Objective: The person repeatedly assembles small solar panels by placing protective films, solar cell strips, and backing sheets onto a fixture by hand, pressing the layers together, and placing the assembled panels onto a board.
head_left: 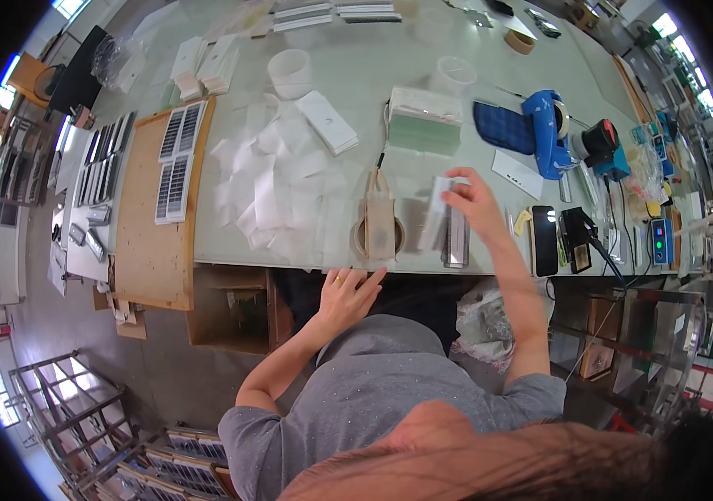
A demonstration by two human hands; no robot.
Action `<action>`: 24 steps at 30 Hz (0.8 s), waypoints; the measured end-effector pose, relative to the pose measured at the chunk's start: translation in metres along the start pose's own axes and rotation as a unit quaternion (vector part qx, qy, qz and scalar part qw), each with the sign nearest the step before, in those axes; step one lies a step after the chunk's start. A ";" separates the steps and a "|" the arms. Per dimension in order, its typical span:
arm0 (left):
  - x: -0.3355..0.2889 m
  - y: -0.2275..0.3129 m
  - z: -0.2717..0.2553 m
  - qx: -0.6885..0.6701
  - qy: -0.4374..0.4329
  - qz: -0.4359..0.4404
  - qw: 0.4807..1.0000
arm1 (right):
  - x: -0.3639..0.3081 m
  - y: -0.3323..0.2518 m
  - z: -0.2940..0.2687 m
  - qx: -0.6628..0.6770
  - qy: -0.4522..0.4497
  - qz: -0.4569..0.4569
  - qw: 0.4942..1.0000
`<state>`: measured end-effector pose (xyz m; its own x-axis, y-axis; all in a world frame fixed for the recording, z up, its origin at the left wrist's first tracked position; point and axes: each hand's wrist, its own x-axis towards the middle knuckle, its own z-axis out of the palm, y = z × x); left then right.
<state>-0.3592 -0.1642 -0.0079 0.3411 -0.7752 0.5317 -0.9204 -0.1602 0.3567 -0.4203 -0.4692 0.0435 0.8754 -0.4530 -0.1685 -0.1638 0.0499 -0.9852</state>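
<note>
Between its thumb and fingertips, my right hand (472, 203) pinches the top of a narrow white translucent strip (433, 219). The strip stands tilted over the table, its lower part blurred. Right beside it lies a grey slotted bar (456, 242). At the table's front edge rests my left hand (348, 294), fingers spread, with nothing held. Just beyond those fingers, a flat beige block (381, 227) with a cord loop lies over a round brown ring (359, 238). A pile of thin white sheets (265, 179) spreads to the left.
A wooden board (144, 259) bearing dark-striped panels (179, 179) lies left. Farther back are a stacked green-and-white block (425, 125), white plates (327, 123) and a plastic cup (290, 73). On the right are a blue tape dispenser (547, 138), a phone (544, 240) and cables.
</note>
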 end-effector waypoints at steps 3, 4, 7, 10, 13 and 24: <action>-0.001 0.000 0.001 0.002 -0.004 -0.004 1.000 | 0.010 0.010 0.050 0.059 -0.056 0.024 0.996; -0.001 0.001 0.001 0.001 -0.007 -0.006 1.000 | 0.013 0.010 0.063 0.064 -0.065 0.033 0.995; 0.000 0.003 -0.001 -0.003 -0.011 -0.016 1.000 | 0.026 0.021 0.076 0.017 -0.089 0.006 0.996; -0.002 0.002 -0.001 0.008 -0.009 -0.008 1.000 | 0.029 0.033 0.078 -0.003 -0.092 -0.008 0.996; -0.004 0.002 -0.001 0.007 -0.011 -0.010 1.000 | 0.027 0.031 0.079 -0.056 -0.083 -0.022 0.995; -0.004 0.003 0.002 -0.013 -0.009 -0.021 1.000 | 0.026 0.040 0.081 -0.055 -0.071 -0.036 0.995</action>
<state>-0.3638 -0.1626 -0.0104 0.3761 -0.7785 0.5025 -0.8999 -0.1775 0.3984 -0.3673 -0.4063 -0.0022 0.9410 -0.3211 -0.1071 -0.1393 -0.0792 -0.9871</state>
